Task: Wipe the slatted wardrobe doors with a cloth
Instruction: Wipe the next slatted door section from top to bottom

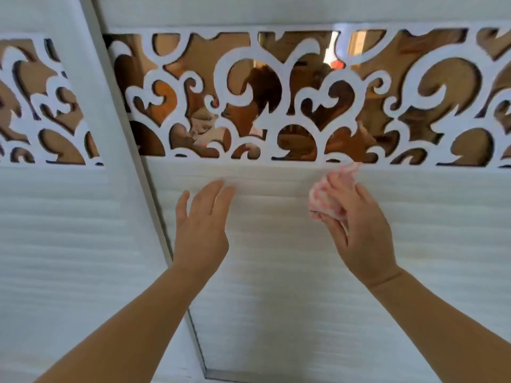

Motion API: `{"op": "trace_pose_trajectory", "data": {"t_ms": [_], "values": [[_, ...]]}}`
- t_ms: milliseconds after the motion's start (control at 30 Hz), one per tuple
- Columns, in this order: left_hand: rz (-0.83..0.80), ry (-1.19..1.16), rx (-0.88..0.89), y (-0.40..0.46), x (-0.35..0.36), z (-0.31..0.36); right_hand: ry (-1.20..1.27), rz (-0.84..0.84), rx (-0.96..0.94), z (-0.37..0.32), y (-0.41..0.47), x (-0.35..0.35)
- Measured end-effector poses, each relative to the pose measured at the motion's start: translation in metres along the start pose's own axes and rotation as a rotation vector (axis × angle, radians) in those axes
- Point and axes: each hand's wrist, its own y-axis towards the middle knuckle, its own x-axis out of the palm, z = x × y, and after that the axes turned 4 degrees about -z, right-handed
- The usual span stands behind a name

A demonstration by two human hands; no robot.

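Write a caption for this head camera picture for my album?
Right hand holds a bunched pink-and-white cloth against the white slatted wardrobe door; left hand open beside it.

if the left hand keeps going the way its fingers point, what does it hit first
Probably the white slats of the right door, just under the cut-out scroll panel. The left hand looks close to them, though depth is unclear.

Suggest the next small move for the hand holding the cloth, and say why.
Probably press the cloth flat onto the slats and sweep sideways. The right hand grips it bunched near the top of the slatted panel, just under the cut-out scrollwork; whether it touches the slats is unclear. The left hand is open with straight fingers near the door.
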Motion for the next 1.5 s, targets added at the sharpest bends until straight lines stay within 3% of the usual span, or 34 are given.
{"op": "trace_pose_trajectory", "data": {"t_ms": [267,367,567,767,933,1167,1300,1500], "values": [[0.239,0.028,0.098,-0.015,0.081,-0.021,-0.368,0.178,-0.128,0.047,-0.036,0.051],[0.306,0.012,0.106,-0.012,0.094,-0.022,-0.449,0.265,-0.054,0.045,-0.042,0.069],[0.341,0.021,0.141,-0.011,0.102,-0.024,-0.553,0.171,0.069,0.015,-0.043,0.111],[0.403,-0.013,0.229,-0.007,0.1,-0.042,-0.665,0.075,-0.085,-0.031,-0.015,0.153],[0.415,-0.001,0.258,-0.005,0.107,-0.047,-0.744,0.093,-0.19,-0.015,-0.019,0.138],[0.39,-0.024,0.287,-0.004,0.104,-0.051,-0.716,0.169,0.127,0.023,-0.057,0.098],[0.398,-0.232,0.249,-0.002,0.096,-0.051,-0.685,0.22,0.153,0.007,-0.045,0.115],[0.388,-0.516,0.054,-0.011,0.076,-0.065,-0.694,0.124,0.004,-0.04,-0.019,0.162]]}}
